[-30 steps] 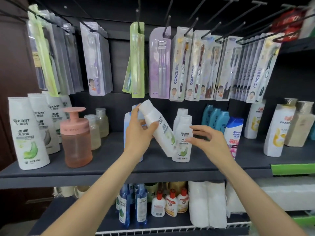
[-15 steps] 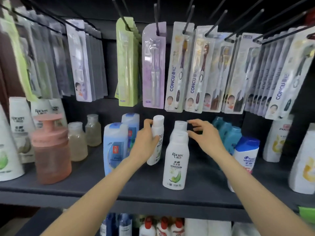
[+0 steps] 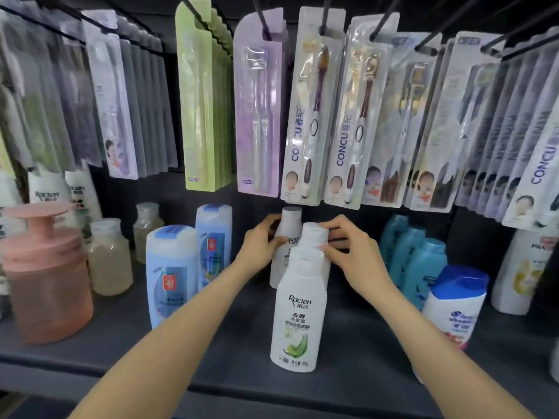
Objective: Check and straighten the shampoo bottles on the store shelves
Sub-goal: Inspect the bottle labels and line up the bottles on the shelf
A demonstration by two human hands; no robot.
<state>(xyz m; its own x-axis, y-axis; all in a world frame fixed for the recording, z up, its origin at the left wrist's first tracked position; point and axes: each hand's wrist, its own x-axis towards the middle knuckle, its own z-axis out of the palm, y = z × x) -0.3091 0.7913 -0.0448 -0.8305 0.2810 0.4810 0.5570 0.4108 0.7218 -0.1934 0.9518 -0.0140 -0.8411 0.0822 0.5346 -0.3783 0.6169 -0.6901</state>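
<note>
"Raclen" is being shown on the front white bottle (image 3: 298, 313); above it, "CONCU" is being displayed on the hanging toothbrush packs (image 3: 311, 116); left of it, "Raclen" again on a white bottle (image 3: 48, 189).

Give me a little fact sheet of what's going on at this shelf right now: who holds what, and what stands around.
left hand: left hand grips the rear white bottle, which stands upright
right hand: right hand pinches the cap of the middle white bottle
front of row: front Raclen bottle, upright, untouched
left neighbours: two blue bottles, pink pump jar
right neighbours: teal bottles, blue-capped white bottle
above: hanging toothbrush packs
shelf: dark shelf
</note>
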